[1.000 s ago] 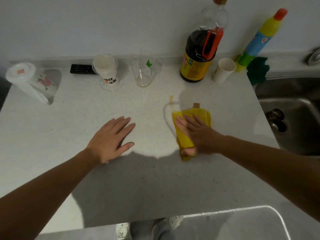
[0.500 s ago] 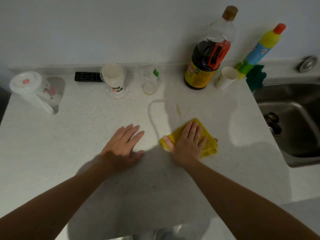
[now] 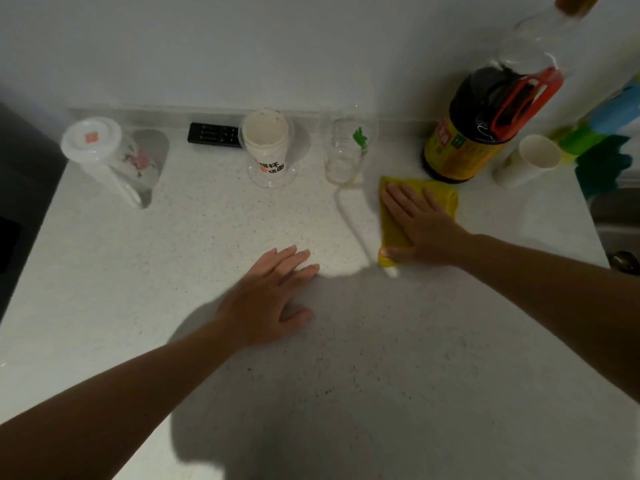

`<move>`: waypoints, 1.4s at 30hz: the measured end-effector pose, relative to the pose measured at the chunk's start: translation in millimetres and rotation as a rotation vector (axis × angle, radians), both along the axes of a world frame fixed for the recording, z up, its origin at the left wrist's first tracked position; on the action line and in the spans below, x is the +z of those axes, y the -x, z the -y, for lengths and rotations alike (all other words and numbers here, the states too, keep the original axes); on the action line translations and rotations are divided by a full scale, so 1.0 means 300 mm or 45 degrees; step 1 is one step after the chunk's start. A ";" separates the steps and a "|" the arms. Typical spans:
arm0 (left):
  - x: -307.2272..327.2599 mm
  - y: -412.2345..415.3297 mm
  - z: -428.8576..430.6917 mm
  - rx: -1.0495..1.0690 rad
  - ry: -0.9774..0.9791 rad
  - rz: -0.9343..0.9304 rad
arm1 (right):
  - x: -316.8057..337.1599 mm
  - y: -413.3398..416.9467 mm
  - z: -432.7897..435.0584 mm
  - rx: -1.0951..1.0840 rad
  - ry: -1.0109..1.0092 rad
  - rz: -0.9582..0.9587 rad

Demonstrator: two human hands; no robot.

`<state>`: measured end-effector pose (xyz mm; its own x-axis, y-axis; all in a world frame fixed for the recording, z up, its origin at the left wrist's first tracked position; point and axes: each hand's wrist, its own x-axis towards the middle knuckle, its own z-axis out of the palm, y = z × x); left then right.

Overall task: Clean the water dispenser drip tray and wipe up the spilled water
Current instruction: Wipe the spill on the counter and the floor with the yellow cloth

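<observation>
A folded yellow cloth (image 3: pixel 440 194) lies on the white speckled countertop (image 3: pixel 173 271), close to the dark sauce bottle. My right hand (image 3: pixel 419 223) presses flat on the cloth, fingers spread and pointing toward the wall. A curved wet streak (image 3: pixel 349 216) runs along the counter just left of the cloth. My left hand (image 3: pixel 273 299) rests palm down on the bare counter, fingers apart, holding nothing. No drip tray is in view.
Along the wall stand a lidded white container (image 3: pixel 104 157), a black remote (image 3: pixel 213 135), a white printed cup (image 3: pixel 266 147), a clear glass (image 3: pixel 344 154), the large sauce bottle (image 3: pixel 485 126) and a white paper cup (image 3: pixel 530 161). The sink edge (image 3: pixel 620 244) lies at far right.
My right hand has pushed the yellow cloth away from me, toward the wall and the sauce bottle. The left hand has stayed flat on the counter. The camera has moved closer.
</observation>
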<state>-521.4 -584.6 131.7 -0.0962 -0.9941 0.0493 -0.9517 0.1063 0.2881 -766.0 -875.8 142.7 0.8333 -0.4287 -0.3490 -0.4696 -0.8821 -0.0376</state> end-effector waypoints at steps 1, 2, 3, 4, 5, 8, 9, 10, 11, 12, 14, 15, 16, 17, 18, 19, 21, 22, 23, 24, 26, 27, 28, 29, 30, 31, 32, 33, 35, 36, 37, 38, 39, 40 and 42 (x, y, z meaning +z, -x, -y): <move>0.002 0.000 0.001 0.004 0.002 -0.010 | 0.001 0.007 0.010 0.090 0.006 -0.004; 0.003 0.001 0.002 0.008 -0.001 -0.012 | 0.001 0.014 0.017 0.169 0.008 -0.004; 0.005 0.002 0.004 0.011 -0.004 -0.011 | 0.004 0.020 0.019 0.237 0.007 -0.007; 0.006 0.003 0.006 0.013 -0.006 -0.009 | 0.007 0.026 0.016 0.296 0.006 -0.015; 0.007 0.003 0.006 0.014 -0.011 -0.007 | 0.012 0.031 0.006 0.344 0.009 -0.027; 0.008 0.006 0.002 0.002 -0.011 0.001 | 0.026 0.056 -0.075 0.419 0.002 -0.026; 0.007 0.008 0.001 -0.002 -0.002 -0.005 | 0.030 0.070 -0.115 0.454 -0.013 0.000; 0.007 0.008 0.000 -0.005 0.004 -0.008 | 0.033 0.086 -0.159 0.497 -0.039 0.039; 0.006 0.007 -0.001 -0.004 0.008 -0.004 | 0.035 0.105 -0.204 0.531 -0.073 0.085; 0.005 0.006 -0.001 -0.004 0.010 0.004 | 0.036 0.126 -0.250 0.551 -0.100 0.134; 0.003 0.002 -0.004 -0.011 0.015 0.027 | 0.032 0.173 -0.345 0.557 -0.096 0.216; 0.002 -0.001 -0.006 -0.016 0.009 0.041 | 0.028 0.197 -0.394 0.541 -0.077 0.226; 0.000 -0.002 -0.009 -0.013 -0.003 0.057 | 0.023 0.223 -0.445 0.505 -0.063 0.210; -0.002 0.000 -0.012 -0.002 -0.019 0.071 | 0.018 0.250 -0.497 0.453 -0.054 0.187; -0.003 0.002 -0.014 0.015 -0.040 0.082 | 0.013 0.277 -0.550 0.391 -0.042 0.171; -0.004 0.003 -0.016 0.035 -0.064 0.085 | 0.009 0.305 -0.605 0.321 -0.025 0.167; -0.004 0.008 -0.021 0.073 -0.099 0.064 | 0.003 0.353 -0.718 0.137 -0.005 0.174; -0.003 0.009 -0.024 0.080 -0.111 0.049 | -0.001 0.371 -0.780 0.021 -0.004 0.184; 0.000 0.008 -0.027 0.072 -0.119 0.035 | -0.004 0.383 -0.845 -0.118 -0.002 0.199; 0.004 0.007 -0.028 0.056 -0.122 0.027 | -0.007 0.390 -0.914 -0.279 0.004 0.214; 0.017 0.009 -0.032 0.035 -0.121 0.037 | -0.014 0.386 -1.053 -0.625 0.024 0.245; 0.024 0.013 -0.034 0.028 -0.120 0.047 | -0.017 0.375 -1.115 -0.783 0.037 0.251; 0.033 0.018 -0.036 0.025 -0.120 0.058 | -0.019 0.357 -1.167 -0.922 0.041 0.241; 0.042 0.024 -0.040 0.029 -0.123 0.069 | -0.022 0.331 -1.208 -1.047 0.032 0.221; 0.051 0.029 -0.046 0.043 -0.125 0.078 | -0.025 0.298 -1.240 -1.164 0.022 0.205; 0.057 0.035 -0.050 0.067 -0.119 0.085 | -0.030 0.262 -1.259 -1.272 0.015 0.198; 0.064 0.037 -0.054 0.103 -0.109 0.087 | -0.033 0.226 -1.272 -1.367 0.004 0.196; 0.071 0.038 -0.057 0.149 -0.100 0.084 | -0.034 0.189 -1.277 -1.446 -0.013 0.193; 0.078 0.037 -0.060 0.246 -0.106 0.070 | -0.029 0.123 -1.272 -1.567 -0.040 0.194; 0.076 0.036 -0.060 0.273 -0.112 0.068 | -0.023 0.090 -1.262 -1.624 -0.044 0.201; 0.071 0.036 -0.059 0.280 -0.113 0.071 | -0.015 0.056 -1.247 -1.686 -0.048 0.212; 0.066 0.036 -0.057 0.274 -0.109 0.071 | -0.009 0.020 -1.225 -1.749 -0.055 0.223; 0.060 0.036 -0.055 0.265 -0.103 0.065 | -0.004 -0.018 -1.197 -1.807 -0.066 0.231; 0.057 0.035 -0.053 0.260 -0.096 0.055 | -0.001 -0.056 -1.164 -1.855 -0.078 0.234; 0.053 0.035 -0.049 0.267 -0.090 0.035 | 0.006 -0.129 -1.093 -1.926 -0.099 0.241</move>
<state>-531.9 -569.9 147.7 0.1128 -0.9934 -0.0212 -0.9584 -0.1144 0.2614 -727.2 -547.8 144.5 -0.3227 -0.8786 -0.3519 -0.8834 0.4130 -0.2212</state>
